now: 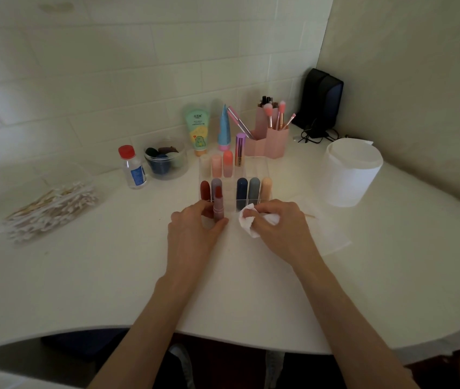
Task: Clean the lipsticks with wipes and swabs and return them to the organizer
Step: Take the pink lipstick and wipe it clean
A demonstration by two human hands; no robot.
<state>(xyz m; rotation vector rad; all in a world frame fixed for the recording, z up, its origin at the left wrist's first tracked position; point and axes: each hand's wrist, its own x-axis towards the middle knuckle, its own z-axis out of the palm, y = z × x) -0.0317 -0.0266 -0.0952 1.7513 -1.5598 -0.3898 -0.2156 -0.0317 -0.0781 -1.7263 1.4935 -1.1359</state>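
Lipstick point(218, 206) upright, bullet pointing up

Dim, flat, greenish light; the table point(82, 276) is palest around centre. Wide-angle distortion bows the edges, and the swabs point(52, 211) at 9 o'clock blur.

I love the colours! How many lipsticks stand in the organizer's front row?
5: dark red and mauve at the left; navy, grey and peach at the right. The opened lipstick in the left hand partly hides the mauve one.
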